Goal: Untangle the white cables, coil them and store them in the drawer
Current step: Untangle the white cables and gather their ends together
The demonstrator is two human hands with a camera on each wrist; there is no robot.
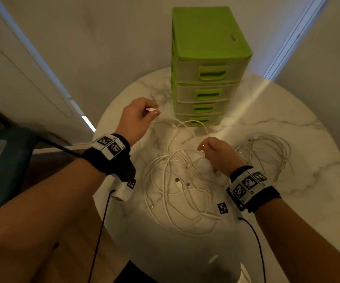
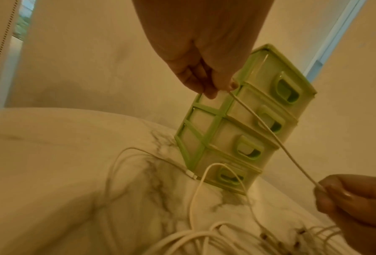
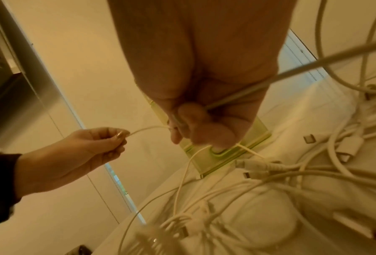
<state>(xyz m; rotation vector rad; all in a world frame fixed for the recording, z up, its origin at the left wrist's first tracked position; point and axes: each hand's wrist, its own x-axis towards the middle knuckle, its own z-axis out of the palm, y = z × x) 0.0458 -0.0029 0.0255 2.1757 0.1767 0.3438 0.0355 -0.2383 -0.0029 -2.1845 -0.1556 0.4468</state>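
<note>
Head view. Round marble table (image 1: 287,201). Green drawer unit (image 1: 205,64), four drawers, all closed, at the far side of the table. Tangle of white cables (image 1: 177,190) loose on the table centre, near the person. Second, smaller bundle of cables (image 1: 267,154) on the right, apart from the tangle. Left hand (image 1: 136,119) raised over the far left of the table, fingers pinching a white cable end. Right hand (image 1: 220,154) lower, over the tangle, fingers curled; what they hold is hidden from this angle. Both wrists carry black straps with printed markers.

Left wrist view. Left hand (image 2: 204,51) at top, thumb and fingers (image 2: 191,81) pinching one held cable (image 2: 269,131), which runs taut across the drawer unit (image 2: 237,131) down to the right hand (image 2: 355,203) at lower right, also pinching it. This stretched span is not readable from the head. A connector lies just beside the base of the unit.

Right wrist view. Right hand (image 3: 200,77) clenched round the held cable (image 3: 147,129), which passes on to the left hand (image 3: 90,146), pinched there at the fingertips. A second strand crosses the right palm. Several connector plugs (image 3: 254,165) show close up in the tangle on the table, right of the unit's bottom drawer (image 3: 224,155).
</note>
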